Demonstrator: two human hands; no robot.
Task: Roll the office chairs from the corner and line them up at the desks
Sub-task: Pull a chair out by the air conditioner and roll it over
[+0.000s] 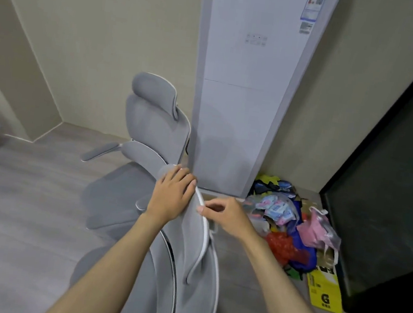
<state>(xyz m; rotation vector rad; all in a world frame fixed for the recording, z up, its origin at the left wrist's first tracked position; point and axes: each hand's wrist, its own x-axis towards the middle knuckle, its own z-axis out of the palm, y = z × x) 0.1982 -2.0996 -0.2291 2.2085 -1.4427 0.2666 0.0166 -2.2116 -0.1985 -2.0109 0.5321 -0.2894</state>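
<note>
Two grey office chairs with white trim stand in the room's corner. The near chair (185, 271) has its back toward me. My left hand (172, 195) lies over the top of its headrest, fingers curled round the rim. My right hand (224, 215) pinches the white edge of the same headrest from the right side. The far chair (152, 120) stands just behind it, beside the tall unit, its headrest upright and one armrest (101, 151) sticking out left. The wheels of both chairs are hidden.
A tall white floor-standing air conditioner (245, 95) fills the corner behind the chairs. A heap of coloured bags and packets (286, 219) and a yellow bag (324, 292) lie on the floor at right, next to a dark glass partition (390, 207). Grey wood floor (24, 198) spreads out left.
</note>
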